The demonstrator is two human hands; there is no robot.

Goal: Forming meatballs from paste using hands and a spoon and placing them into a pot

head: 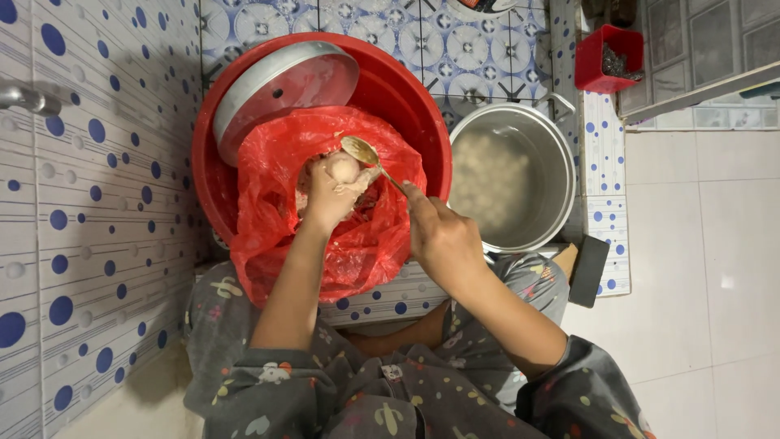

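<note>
Pale, sticky paste ball (343,168) squeezed up out of the left hand (325,197), fist closed round it, over the crinkled red plastic bag (357,244) in the red basin (406,106) | right hand (439,236) pinches a metal spoon (366,154), bowl touching the ball | round steel pot (513,175) beside.

The only package is a crumpled red plastic bag (341,236), lying open inside the red basin (414,97) and spilling over the basin's near rim; no labels, signs, screens
</note>
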